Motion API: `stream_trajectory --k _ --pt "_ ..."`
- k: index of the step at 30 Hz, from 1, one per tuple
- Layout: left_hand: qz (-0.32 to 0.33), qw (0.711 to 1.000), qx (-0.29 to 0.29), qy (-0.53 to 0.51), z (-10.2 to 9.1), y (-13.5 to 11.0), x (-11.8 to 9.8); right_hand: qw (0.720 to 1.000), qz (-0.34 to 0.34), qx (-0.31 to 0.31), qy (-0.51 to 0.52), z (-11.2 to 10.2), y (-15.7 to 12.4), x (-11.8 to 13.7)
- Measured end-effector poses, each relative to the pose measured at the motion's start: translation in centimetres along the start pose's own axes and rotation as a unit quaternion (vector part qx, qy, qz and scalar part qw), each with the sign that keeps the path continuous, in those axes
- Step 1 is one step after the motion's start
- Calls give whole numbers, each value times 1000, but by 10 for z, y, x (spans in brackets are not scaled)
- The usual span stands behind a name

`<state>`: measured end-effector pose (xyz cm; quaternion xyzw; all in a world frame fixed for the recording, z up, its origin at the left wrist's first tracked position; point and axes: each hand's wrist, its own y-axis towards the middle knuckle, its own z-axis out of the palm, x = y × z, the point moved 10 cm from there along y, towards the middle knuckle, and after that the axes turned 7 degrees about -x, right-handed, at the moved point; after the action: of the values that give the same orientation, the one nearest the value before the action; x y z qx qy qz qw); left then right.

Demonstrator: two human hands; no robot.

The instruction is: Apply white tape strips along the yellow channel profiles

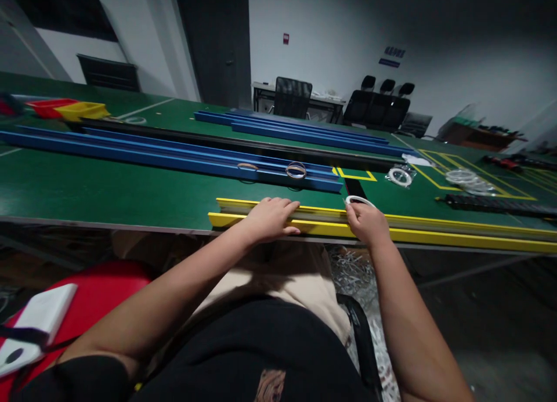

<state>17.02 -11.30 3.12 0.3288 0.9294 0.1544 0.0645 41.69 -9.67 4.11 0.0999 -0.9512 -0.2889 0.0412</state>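
Observation:
A long yellow channel rail (435,229) lies along the near edge of the green table (87,187). My left hand (272,217) rests flat on top of the rail near its left end, fingers stretched out. My right hand (368,221) is closed on a white tape roll (359,201), held upright against the rail just right of the left hand.
Long blue rails (174,152) lie across the table middle, with two small rings (296,170) on them. More blue rails (296,129) sit farther back. Clear tape rolls (400,176) and rings (467,178) lie at right, near a black strip (496,205). Red and yellow bins (69,108) stand far left. Chairs stand behind.

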Motion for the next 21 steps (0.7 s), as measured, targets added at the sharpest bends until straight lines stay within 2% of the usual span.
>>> stream_trajectory --k 5,7,8,10,12,14,17,21 --pt "-67 997 40 -19 -2 -29 58 998 38 28 30 2 -8 -74" --pt "-73 996 41 -41 1 -34 66 997 41 41 49 1 -6 -83" --pt "-72 996 36 -49 1 -35 66 997 34 43 61 -1 -4 -80" --pt "-72 996 17 -56 -1 -35 62 994 2 46 99 -10 -1 -54" --pt "-80 995 0 -65 -6 -33 57 984 -34 65 160 -19 0 -11" --pt "-77 993 -8 -94 -14 -30 47 970 -55 110 211 -25 -2 37" --pt "-43 982 -19 -185 -26 -23 26 957 -64 151 238 -32 -5 93" --pt "-37 951 -63 -299 -39 -17 16 944 -130 172 249 -36 -5 140"
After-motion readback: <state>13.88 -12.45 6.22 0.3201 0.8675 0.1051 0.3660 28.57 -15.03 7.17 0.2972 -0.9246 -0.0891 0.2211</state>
